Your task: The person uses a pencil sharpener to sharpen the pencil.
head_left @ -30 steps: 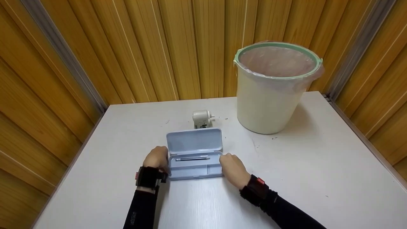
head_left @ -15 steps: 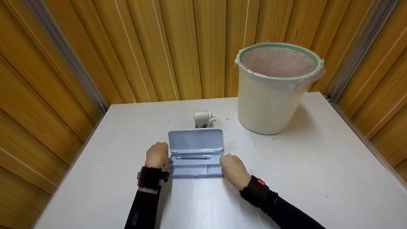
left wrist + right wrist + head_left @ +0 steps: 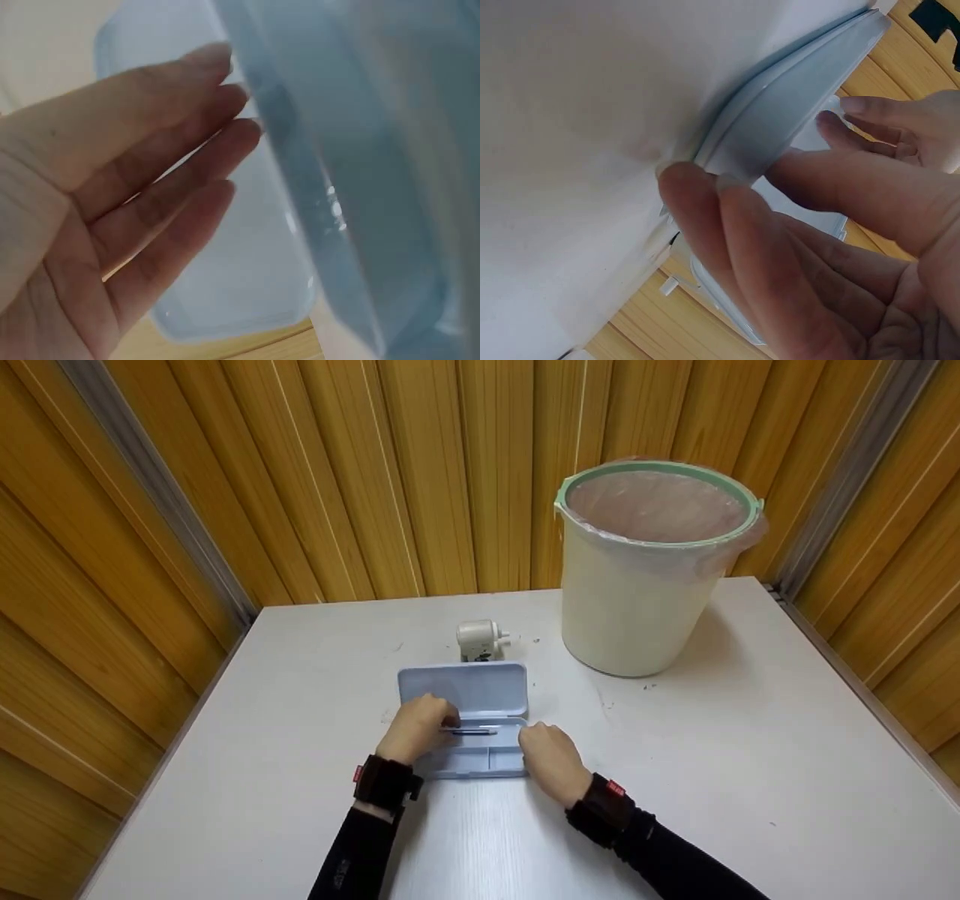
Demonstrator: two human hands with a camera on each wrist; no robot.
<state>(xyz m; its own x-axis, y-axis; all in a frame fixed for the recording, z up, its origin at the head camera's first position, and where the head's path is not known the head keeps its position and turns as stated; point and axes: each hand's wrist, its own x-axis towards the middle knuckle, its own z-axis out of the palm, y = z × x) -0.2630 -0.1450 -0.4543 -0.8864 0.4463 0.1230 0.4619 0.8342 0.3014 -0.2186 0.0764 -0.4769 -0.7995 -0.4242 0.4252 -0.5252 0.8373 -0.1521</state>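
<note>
A light blue pencil case (image 3: 468, 759) lies on the table with its lid (image 3: 487, 690) raised at the back. Inside, a dark pencil (image 3: 474, 732) rests in the long rear compartment. My left hand (image 3: 420, 727) is over the case's left half, fingertips by the pencil's left end. In the left wrist view its fingers (image 3: 169, 232) are loosely bent and nothing shows between them. My right hand (image 3: 553, 761) grips the case's right end. The right wrist view shows the thumb (image 3: 840, 184) over the rim and fingertips on the outer wall.
Just behind the lid stands a small white object (image 3: 476, 639) with a dark print and short prongs on its right. A large cream bin (image 3: 630, 607) with a green rim and clear liner stands at the back right. Wood-patterned walls (image 3: 375, 472) border the white table (image 3: 315, 660).
My left hand has left the case's left end and moved right, over the inside toward the pencil. The right hand keeps its grip. The case has shifted slightly since the first frame.
</note>
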